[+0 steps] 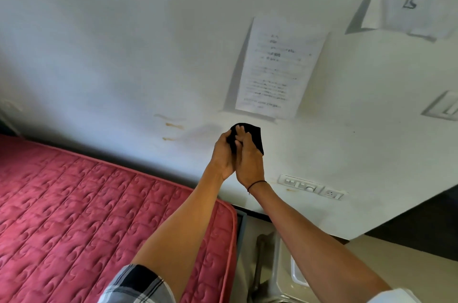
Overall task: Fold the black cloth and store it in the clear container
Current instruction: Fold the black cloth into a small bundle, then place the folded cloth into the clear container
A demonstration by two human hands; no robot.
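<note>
both arms outstretched — left hand (224,153) and right hand (250,158) pressed together, grip clamped on black cloth (255,135).

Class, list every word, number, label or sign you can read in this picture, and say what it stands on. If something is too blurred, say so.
Sheet of paper taped to the wall: several lines of print, all too blurred to read.
Switch and socket panel low on the wall: no legible marking.
Second wall plate at the right edge: no legible marking.
Black cloth held between the left hand and right hand: no text or label visible.
Nothing can be quoted.
</note>
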